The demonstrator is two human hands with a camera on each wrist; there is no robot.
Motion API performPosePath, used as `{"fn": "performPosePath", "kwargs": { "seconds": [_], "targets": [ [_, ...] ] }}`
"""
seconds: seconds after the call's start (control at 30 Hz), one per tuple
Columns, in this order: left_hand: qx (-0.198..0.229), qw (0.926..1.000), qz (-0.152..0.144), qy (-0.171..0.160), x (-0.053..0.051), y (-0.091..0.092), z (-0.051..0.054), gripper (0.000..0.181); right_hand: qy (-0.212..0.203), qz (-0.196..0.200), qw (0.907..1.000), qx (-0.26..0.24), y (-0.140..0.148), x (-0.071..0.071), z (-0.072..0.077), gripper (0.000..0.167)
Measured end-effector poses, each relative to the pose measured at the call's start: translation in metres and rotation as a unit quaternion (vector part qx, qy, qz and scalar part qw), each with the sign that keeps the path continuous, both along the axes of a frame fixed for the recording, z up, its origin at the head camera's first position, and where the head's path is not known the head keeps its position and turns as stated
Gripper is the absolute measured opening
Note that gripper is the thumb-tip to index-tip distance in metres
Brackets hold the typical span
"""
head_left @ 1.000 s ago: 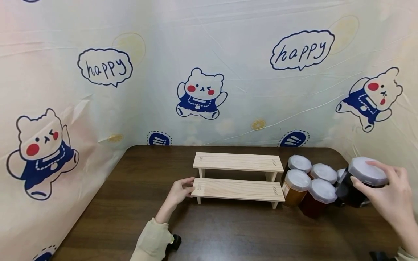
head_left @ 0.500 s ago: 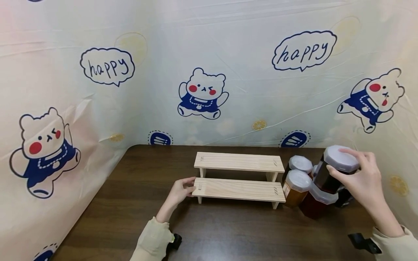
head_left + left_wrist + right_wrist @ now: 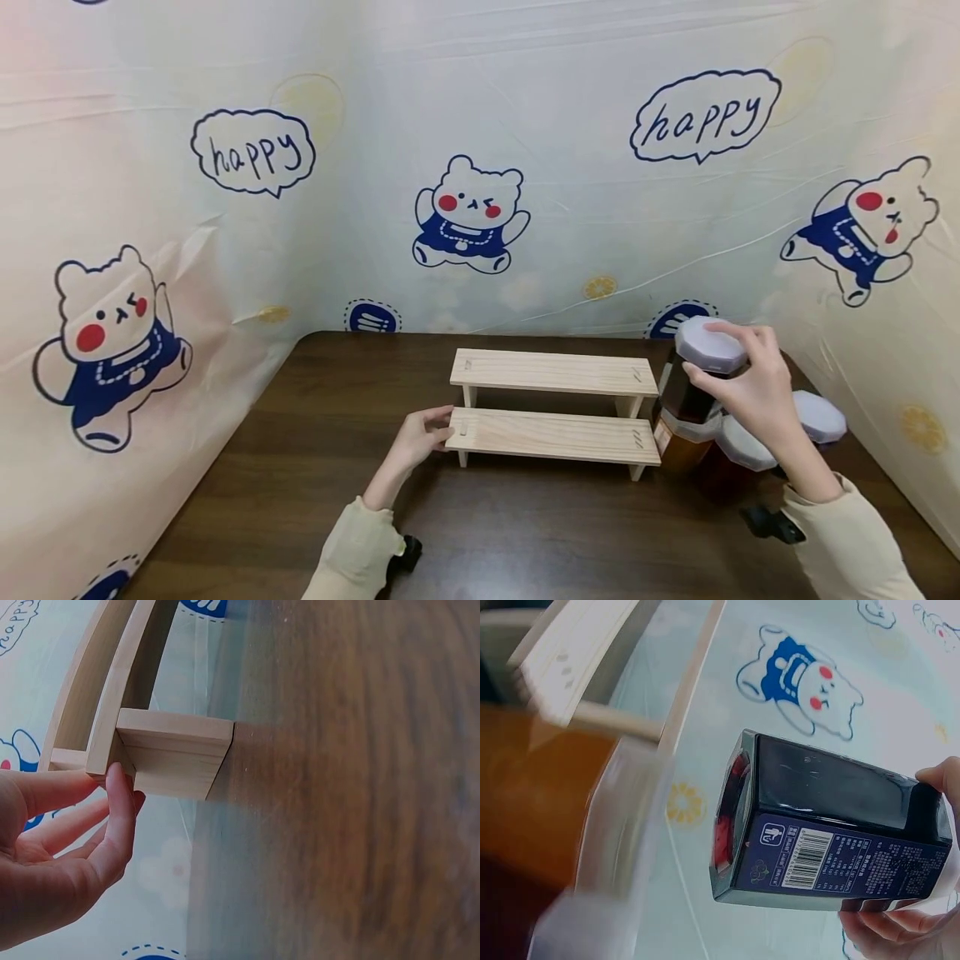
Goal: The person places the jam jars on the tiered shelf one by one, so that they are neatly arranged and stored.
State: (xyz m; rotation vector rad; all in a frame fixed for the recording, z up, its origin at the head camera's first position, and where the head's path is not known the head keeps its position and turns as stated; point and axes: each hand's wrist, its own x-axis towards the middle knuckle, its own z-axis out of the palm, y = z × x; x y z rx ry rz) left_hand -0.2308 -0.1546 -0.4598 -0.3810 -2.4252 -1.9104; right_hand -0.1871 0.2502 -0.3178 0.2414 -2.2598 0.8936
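Observation:
A two-tier pale wooden rack stands on the dark table. My left hand pinches the left end of its lower board; in the left wrist view, thumb and fingers meet at that corner. At the right, my right hand grips a lidded jar by its white lid. The jar is dark and faceted, with a barcode label facing the right wrist camera. It hangs in the air over an amber jar, beside the rack's right end. Behind it, other jars are partly hidden.
A dark red jar stands right of the amber one, partly under the right forearm. Farther right, another white-lidded jar shows. Patterned cloth hangs behind and along both sides of the table.
My right hand has carried the dark jar leftward across the tops of the other jars, toward the rack. The left hand keeps its hold on the lower board.

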Motion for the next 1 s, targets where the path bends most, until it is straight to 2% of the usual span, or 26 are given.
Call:
{"fn": "performPosePath", "kwargs": {
  "seconds": [0.1,0.13,0.27,0.33,0.53,1.0],
  "targets": [
    [-0.008,0.9998,0.013,-0.015,-0.001,0.003,0.002,0.036,0.002,0.014,0.9999,-0.001,-0.011,-0.007,-0.001,0.051],
    [-0.017,0.9987,0.03,-0.037,0.002,0.005,0.006,0.036,0.002,0.017,0.9998,-0.002,-0.015,-0.009,-0.002,0.051],
    [-0.03,0.9962,0.055,-0.06,0.001,0.01,0.009,0.037,-0.004,0.039,0.9992,-0.006,-0.029,-0.018,-0.004,0.051],
    [-0.031,0.9961,0.057,-0.061,0.003,0.01,0.013,0.036,-0.004,0.052,0.9986,-0.009,-0.037,-0.023,-0.005,0.051],
    [-0.033,0.9967,0.049,-0.055,0.018,0.013,0.035,0.034,-0.003,0.085,0.9963,-0.014,-0.061,-0.033,-0.006,0.05],
    [-0.027,0.9964,0.048,-0.064,0.02,0.014,0.04,0.034,-0.024,0.137,0.9898,-0.031,-0.107,-0.051,-0.004,0.05]
  ]
}}
